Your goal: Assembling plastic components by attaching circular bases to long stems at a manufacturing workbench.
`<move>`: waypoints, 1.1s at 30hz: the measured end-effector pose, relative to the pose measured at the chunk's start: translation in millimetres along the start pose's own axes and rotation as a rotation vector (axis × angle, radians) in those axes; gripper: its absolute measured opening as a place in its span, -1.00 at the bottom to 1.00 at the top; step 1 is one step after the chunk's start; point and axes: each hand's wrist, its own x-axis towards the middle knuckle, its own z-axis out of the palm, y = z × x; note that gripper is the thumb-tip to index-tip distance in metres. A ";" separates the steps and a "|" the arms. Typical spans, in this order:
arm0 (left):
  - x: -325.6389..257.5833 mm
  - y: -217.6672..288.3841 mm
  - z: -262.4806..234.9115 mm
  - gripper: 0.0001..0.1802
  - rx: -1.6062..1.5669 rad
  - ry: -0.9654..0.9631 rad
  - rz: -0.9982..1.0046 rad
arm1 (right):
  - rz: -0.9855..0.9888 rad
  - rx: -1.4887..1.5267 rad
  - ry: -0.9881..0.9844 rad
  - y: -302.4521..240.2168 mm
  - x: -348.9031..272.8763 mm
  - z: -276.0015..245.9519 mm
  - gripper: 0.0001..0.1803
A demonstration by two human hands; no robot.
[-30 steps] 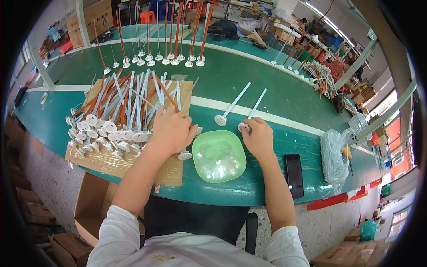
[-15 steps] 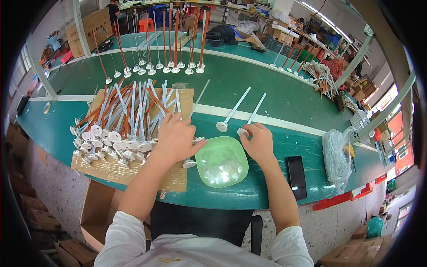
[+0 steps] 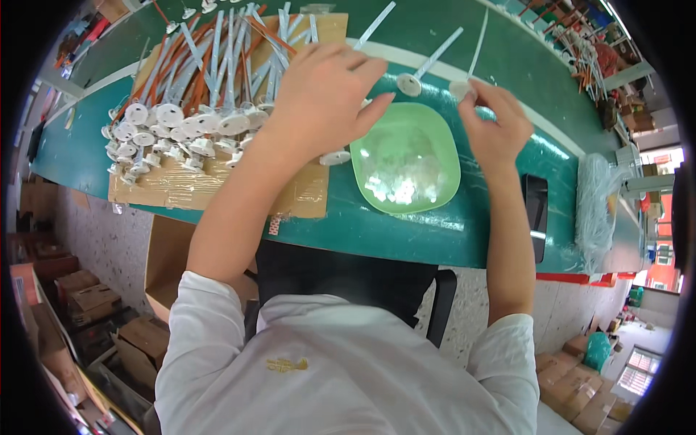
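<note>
My right hand [image 3: 495, 123] pinches a small white round base [image 3: 459, 89] at the base's edge; a thin pale strip [image 3: 478, 43] rises from the base. Left of it stands another white base [image 3: 409, 85] carrying a silvery strip [image 3: 440, 52]. My left hand [image 3: 326, 90] is spread, its thumb apart from the index finger, above the edge of the cardboard. Another silvery strip [image 3: 375, 25] runs behind its fingers, and its lower end is hidden. Between my hands sits a light green bowl [image 3: 407, 201] with shiny, clear contents I cannot make out.
To the left, a cardboard sheet [image 3: 310, 199] bears a heap of white bases [image 3: 170, 116] with silvery and brown strips. A black phone [image 3: 535, 210] and a clear plastic bag [image 3: 598, 217] are on the right. Below are an open carton [image 3: 168, 261] and a black chair [image 3: 326, 279].
The view has tilted down, so the bench shows higher. My right hand has moved its base and strip farther right, away from the neighbouring base. My left hand remains spread beside the bowl.
</note>
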 end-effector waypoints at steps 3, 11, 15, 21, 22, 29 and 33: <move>1.5 19.2 -9.2 -0.51 -0.186 0.061 0.005 | -0.159 0.058 0.172 -18.7 7.0 -10.2 -0.76; -11.6 55.0 -3.5 -0.33 -0.467 -0.089 0.041 | -0.460 0.325 0.077 -68.1 -17.7 -12.8 -0.61; -15.2 49.1 1.0 -0.50 -0.533 -0.201 -0.045 | -0.394 0.315 -0.004 -71.1 -18.6 -13.7 -0.63; -7.1 39.1 3.4 -0.73 -0.814 -0.295 -0.163 | -0.148 0.545 -0.197 -61.0 -6.5 -14.5 -0.76; -5.3 40.2 2.8 -0.73 -0.804 -0.289 -0.159 | -0.138 0.549 -0.198 -62.0 -5.4 -15.6 -0.76; -7.2 45.6 6.0 -0.73 -0.828 -0.313 -0.228 | -0.193 0.491 -0.165 -57.4 -8.6 -11.1 -0.77; -3.8 39.8 2.5 -0.71 -0.672 -0.232 -0.161 | -0.083 0.415 -0.094 -68.2 -9.0 -11.9 -0.78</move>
